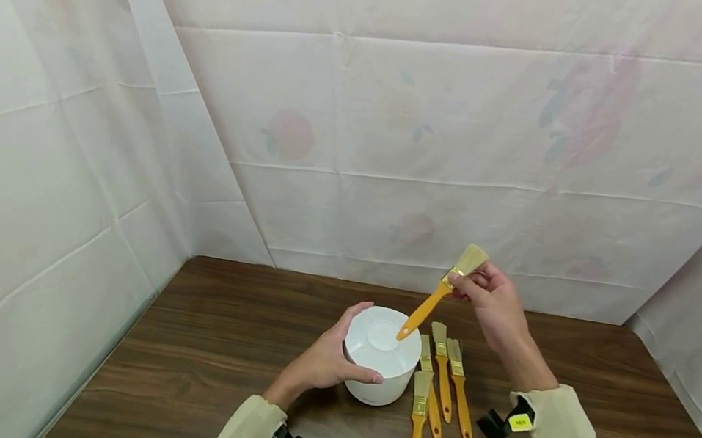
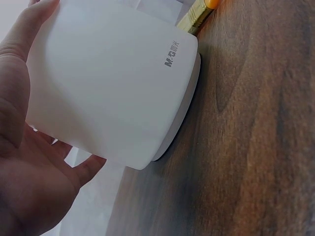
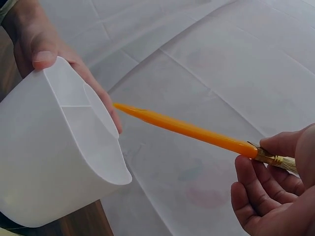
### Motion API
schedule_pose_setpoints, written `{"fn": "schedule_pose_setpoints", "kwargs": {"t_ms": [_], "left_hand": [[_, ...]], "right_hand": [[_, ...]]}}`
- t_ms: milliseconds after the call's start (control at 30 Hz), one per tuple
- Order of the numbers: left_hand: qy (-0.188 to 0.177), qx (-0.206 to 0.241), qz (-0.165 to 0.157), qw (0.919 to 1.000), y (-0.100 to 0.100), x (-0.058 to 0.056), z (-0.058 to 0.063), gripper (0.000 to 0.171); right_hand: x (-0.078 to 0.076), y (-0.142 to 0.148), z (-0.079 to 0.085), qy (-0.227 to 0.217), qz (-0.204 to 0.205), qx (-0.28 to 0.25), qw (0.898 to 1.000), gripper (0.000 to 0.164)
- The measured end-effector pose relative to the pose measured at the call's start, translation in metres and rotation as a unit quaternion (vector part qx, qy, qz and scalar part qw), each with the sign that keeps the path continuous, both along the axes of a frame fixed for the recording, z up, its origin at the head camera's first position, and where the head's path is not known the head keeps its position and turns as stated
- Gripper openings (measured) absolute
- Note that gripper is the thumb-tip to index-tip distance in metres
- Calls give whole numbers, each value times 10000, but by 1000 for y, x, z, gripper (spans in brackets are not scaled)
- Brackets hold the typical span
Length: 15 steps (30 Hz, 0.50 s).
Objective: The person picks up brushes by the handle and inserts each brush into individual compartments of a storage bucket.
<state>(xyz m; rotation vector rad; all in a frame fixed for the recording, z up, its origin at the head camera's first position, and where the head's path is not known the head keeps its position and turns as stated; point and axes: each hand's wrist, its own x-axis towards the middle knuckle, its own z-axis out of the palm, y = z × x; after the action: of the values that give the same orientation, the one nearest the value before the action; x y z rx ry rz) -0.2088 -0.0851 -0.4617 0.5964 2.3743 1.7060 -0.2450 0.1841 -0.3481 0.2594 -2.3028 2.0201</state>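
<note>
My left hand [image 1: 326,355] grips a white round pen holder [image 1: 377,385], thumb and fingers spread around its rim and side. Inner dividers split the holder into compartments, as the right wrist view shows. My right hand [image 1: 499,309] pinches a paintbrush [image 1: 425,312] by its metal ferrule, between thumb and fingers. The brush tilts with bristles up and its orange handle end pointing down over the holder's opening. Right of the holder, several more paintbrushes [image 1: 441,379] with yellow-orange handles lie on the table, bristles toward the back.
The dark wood-grain table [image 1: 227,351] carries everything. Behind it hangs a pale printed curtain [image 1: 427,148], with another curtain side [image 1: 53,157] at the left. A black wrist strap [image 1: 500,425] with a yellow label sits on the right sleeve.
</note>
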Motion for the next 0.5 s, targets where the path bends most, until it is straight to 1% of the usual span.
{"fn": "schedule_pose_setpoints", "kwargs": {"t_ms": [500], "left_hand": [[-29,-29,19,10000,0,2,1,110]], "right_hand": [[-2,-13,-6,-116,-7,199,9997,35]]}}
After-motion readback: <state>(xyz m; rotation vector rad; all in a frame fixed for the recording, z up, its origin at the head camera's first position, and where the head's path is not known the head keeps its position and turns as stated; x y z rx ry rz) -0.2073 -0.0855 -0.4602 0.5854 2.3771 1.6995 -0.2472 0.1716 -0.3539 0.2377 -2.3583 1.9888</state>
